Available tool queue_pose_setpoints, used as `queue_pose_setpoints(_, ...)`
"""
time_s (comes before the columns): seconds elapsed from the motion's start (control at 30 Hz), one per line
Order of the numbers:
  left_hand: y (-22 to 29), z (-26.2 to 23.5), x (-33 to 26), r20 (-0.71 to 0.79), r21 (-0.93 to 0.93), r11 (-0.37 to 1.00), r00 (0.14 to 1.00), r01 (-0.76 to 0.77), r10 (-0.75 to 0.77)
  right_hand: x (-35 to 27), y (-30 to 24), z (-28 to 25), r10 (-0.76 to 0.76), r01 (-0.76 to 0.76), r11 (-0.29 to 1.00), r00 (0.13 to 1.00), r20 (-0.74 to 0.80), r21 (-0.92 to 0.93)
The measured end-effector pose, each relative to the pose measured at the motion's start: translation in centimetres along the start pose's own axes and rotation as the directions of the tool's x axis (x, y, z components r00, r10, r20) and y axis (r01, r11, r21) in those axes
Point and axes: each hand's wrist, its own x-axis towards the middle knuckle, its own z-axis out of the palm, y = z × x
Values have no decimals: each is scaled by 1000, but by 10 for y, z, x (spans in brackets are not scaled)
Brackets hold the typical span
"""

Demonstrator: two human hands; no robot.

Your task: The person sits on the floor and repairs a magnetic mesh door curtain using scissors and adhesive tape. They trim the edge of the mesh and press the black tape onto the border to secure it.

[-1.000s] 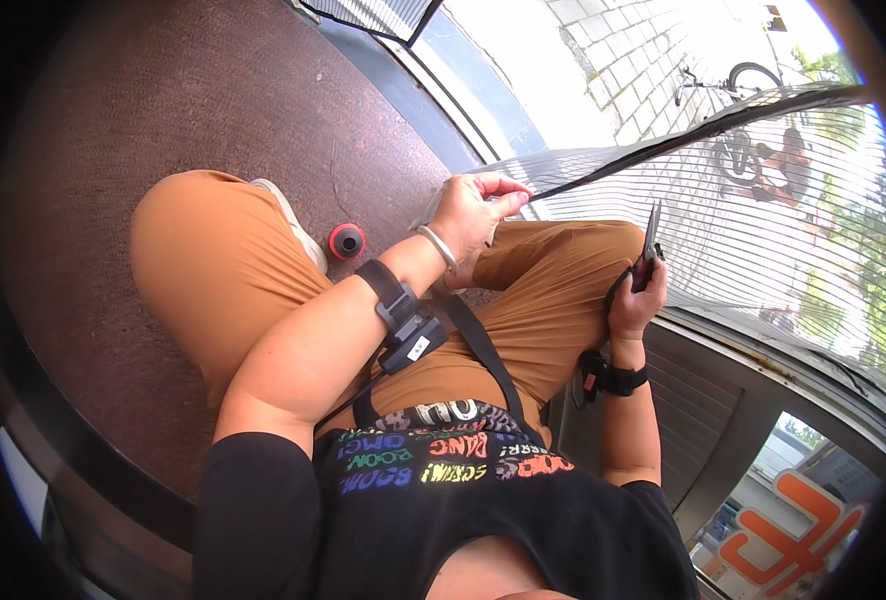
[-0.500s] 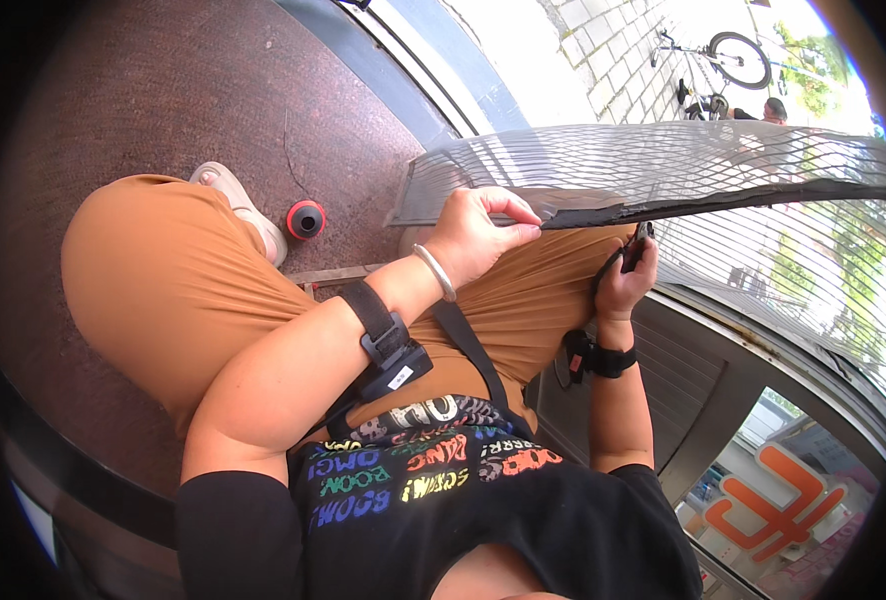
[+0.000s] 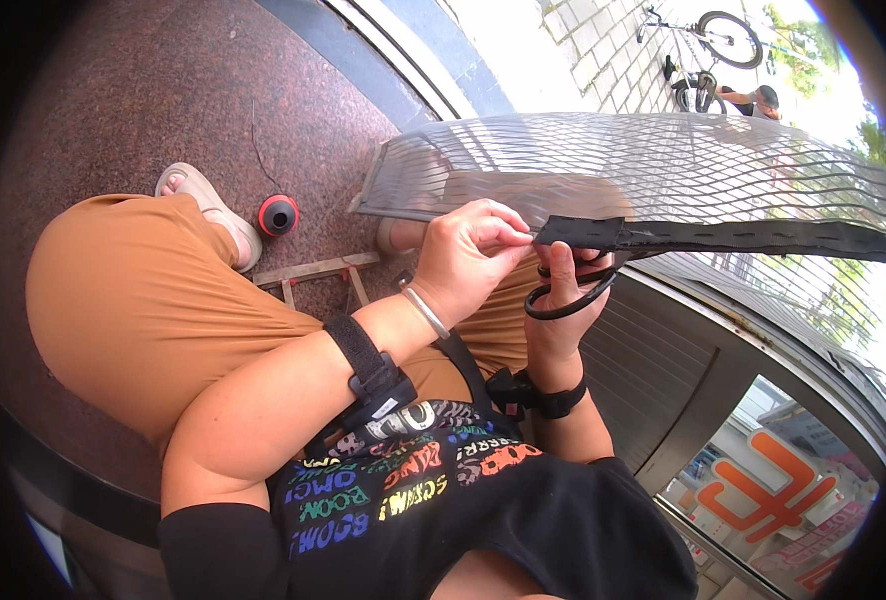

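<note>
A see-through curtain with wavy stripes (image 3: 523, 150) lies across my lap and stretches to the right, with a black fabric strip (image 3: 743, 238) along its near edge. At the strip's left end, the thumb and fingers of my left hand (image 3: 473, 250) are pinched together on its tip. My right hand (image 3: 568, 320) is just below that end, its thumb up against the strip. Black-handled scissors (image 3: 569, 308) hang in the right hand with the loops around its fingers. Their blades are hidden behind the strip.
On the reddish floor (image 3: 213, 90) stands a red and black spool-like thing (image 3: 278, 215) trailing a thin dark thread. A small wooden frame (image 3: 313, 268) is beside my foot. A glass door (image 3: 763, 490) is at the lower right. Outside are a bicycle (image 3: 713, 60) and a person (image 3: 758, 102).
My right hand has moved left along the strip to its end, bringing the scissors' handles into view. The strip has turned its flat face up. My left hand keeps its pinch.
</note>
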Motion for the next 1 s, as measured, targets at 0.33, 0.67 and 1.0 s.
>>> queue_pose_setpoints(0.33,2,1,-2,-24,68,998,1000,-14,16,-2,-5,7,34,-33,991,999,-8,130)
queue_pose_setpoints(0.67,7,1,-1,-30,92,996,999,14,-12,-5,-6,8,90,-87,993,995,-39,78)
queue_pose_setpoints(1.0,12,-1,0,-22,142,990,1000,-3,6,-5,-6,5,108,-106,988,994,-14,111)
